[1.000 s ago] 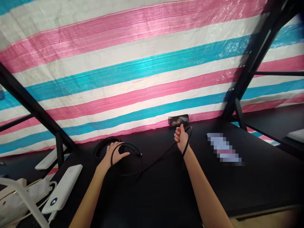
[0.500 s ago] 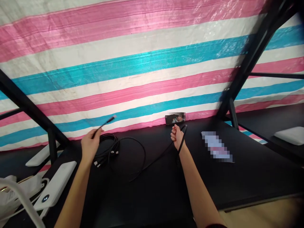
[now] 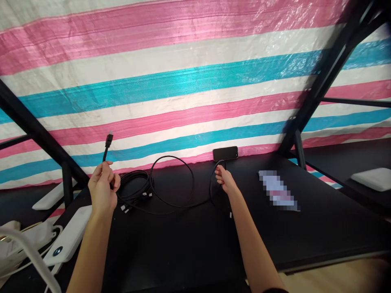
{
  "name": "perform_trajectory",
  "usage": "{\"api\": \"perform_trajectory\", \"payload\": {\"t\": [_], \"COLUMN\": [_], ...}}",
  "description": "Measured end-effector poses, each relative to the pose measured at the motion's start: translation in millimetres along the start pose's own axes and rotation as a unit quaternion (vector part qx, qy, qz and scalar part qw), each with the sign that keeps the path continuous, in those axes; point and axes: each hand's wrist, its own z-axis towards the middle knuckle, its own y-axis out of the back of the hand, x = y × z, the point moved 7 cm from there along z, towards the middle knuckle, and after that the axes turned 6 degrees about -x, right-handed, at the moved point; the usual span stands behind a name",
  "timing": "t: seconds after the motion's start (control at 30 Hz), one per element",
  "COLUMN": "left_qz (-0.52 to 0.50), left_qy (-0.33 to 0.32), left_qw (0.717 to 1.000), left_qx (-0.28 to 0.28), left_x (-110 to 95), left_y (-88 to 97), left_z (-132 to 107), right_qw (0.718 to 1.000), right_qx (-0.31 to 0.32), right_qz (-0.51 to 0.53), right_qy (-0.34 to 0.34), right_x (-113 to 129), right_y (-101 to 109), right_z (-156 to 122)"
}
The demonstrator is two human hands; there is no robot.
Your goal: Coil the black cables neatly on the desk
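My left hand (image 3: 103, 186) is closed around one end of a black cable (image 3: 174, 179), with the plug (image 3: 108, 140) sticking up above my fingers. The cable arcs across the black table (image 3: 189, 244) in a loose loop to my right hand (image 3: 224, 182), which pinches the other part of it near a dark phone (image 3: 225, 153) lying against the striped tarp. A bundle of more black cables (image 3: 134, 191) with small white-tipped plugs lies just right of my left hand.
A striped pink, white and turquoise tarp (image 3: 183, 81) forms the back wall, crossed by black frame bars (image 3: 324, 81). A white power bank (image 3: 69, 240) and white cords lie at the left edge. A blurred flat packet (image 3: 277, 190) rests to the right, a white pad (image 3: 371, 178) further right.
My left hand has lifted the cable end off the table and raised it upright. The right hand has dropped slightly and moved left, and the cable loop now stands wider between the hands.
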Motion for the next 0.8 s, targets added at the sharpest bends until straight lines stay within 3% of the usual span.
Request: {"api": "perform_trajectory", "payload": {"t": [0.17, 0.43, 0.67, 0.8], "left_qz": [0.039, 0.067, 0.039, 0.038], "left_qy": [-0.036, -0.091, -0.056, -0.028], "left_qw": [0.998, 0.992, 0.997, 0.998], "left_qx": [0.03, 0.055, 0.044, 0.031], "left_x": [-1, -10, -5, 5], "left_y": [-18.4, -37.8, -46.0, -41.4], "left_z": [-15, -36, -41, -38], "right_qw": [0.996, 0.983, 0.931, 0.925], "right_qx": [0.084, 0.167, 0.349, 0.369], "right_qz": [-0.026, -0.069, -0.086, -0.072], "right_qy": [0.031, 0.045, -0.065, -0.059], "right_x": [1, -18, -27, -22], "right_y": [-21, -53, -74, -76], "right_z": [-10, -26, -58, -63]}}
